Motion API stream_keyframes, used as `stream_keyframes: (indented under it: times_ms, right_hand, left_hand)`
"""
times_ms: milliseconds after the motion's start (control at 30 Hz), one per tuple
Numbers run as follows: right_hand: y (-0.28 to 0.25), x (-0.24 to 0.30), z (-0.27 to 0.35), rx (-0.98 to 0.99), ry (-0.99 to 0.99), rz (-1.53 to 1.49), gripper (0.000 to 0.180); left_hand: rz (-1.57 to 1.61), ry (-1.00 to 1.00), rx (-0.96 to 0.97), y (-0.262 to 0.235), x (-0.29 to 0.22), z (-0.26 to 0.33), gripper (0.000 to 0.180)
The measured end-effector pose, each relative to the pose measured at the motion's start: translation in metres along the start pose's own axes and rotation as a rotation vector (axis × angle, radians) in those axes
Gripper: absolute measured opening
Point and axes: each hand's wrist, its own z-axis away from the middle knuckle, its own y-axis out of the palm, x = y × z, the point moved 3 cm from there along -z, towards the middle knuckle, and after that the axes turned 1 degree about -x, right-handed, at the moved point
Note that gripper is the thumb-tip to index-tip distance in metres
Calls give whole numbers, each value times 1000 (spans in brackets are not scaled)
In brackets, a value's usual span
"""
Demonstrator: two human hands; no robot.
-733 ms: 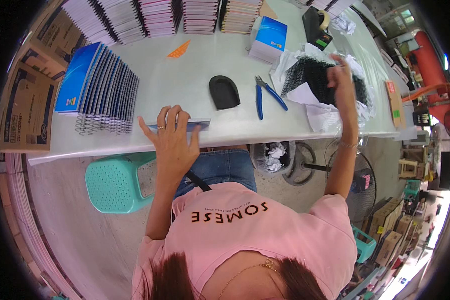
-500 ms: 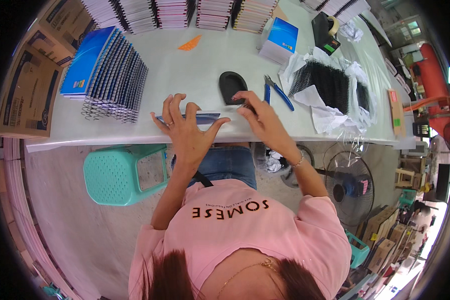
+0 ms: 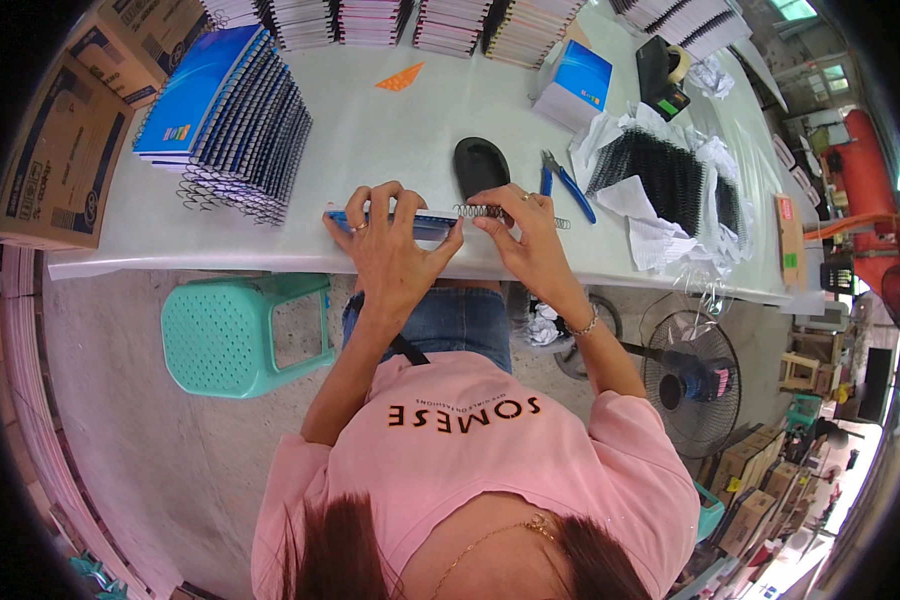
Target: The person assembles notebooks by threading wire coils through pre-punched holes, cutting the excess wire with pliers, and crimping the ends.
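Near the table's front edge, a thin blue-covered notebook (image 3: 435, 228) is gripped along its length by my left hand (image 3: 388, 255), fingers bent over the far side and thumb on the near side. A dark wire spiral coil (image 3: 485, 211) is pinched between the thumb and fingers of my right hand (image 3: 532, 245). The coil's left end meets the notebook's right end; whether it passes through the holes I cannot tell. Its other end sticks out past my right hand. Just beyond lies a black oval dish-like object (image 3: 480, 168), with blue-handled cutting pliers (image 3: 575, 193) to its right.
Spiral-bound blue notebooks (image 3: 202, 95) are stacked at the left beside cardboard boxes (image 3: 65, 150). At the right are loose black coils (image 3: 652, 170) on crumpled paper, a blue-topped stack (image 3: 582, 78) and a tape dispenser (image 3: 660, 88). A green stool (image 3: 210, 340) and a fan (image 3: 692, 385) stand below.
My right hand now shows the coil against the notebook's right end; before, no coil was plainly visible. The fingers of my left hand have closed further over the notebook. The whole view has shifted slightly.
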Motion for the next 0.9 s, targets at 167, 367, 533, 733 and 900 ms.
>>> stream_keyframes:
  times_ms: [167, 367, 533, 733, 900]
  right_hand:
    - [2, -1, 2, 2, -79, -22, 17]
    - [-3, 12, 0, -15, -77, 13, 14]
    - [3, 9, -4, -23, -78, 83, 11]
    - [12, 18, -10, -118, -76, 79, 12]
    - [14, 18, -13, -138, -114, 194, 10]
  left_hand:
    - [3, -6, 8, 0, 1, -2, 42]
    - [-35, -2, 70, -4, 1, -7, 46]
    - [-2, -4, 131, -9, 4, -10, 41]
    - [141, -33, 77, -12, 14, -8, 39]
    - [385, -111, -149, -16, 21, -5, 54]
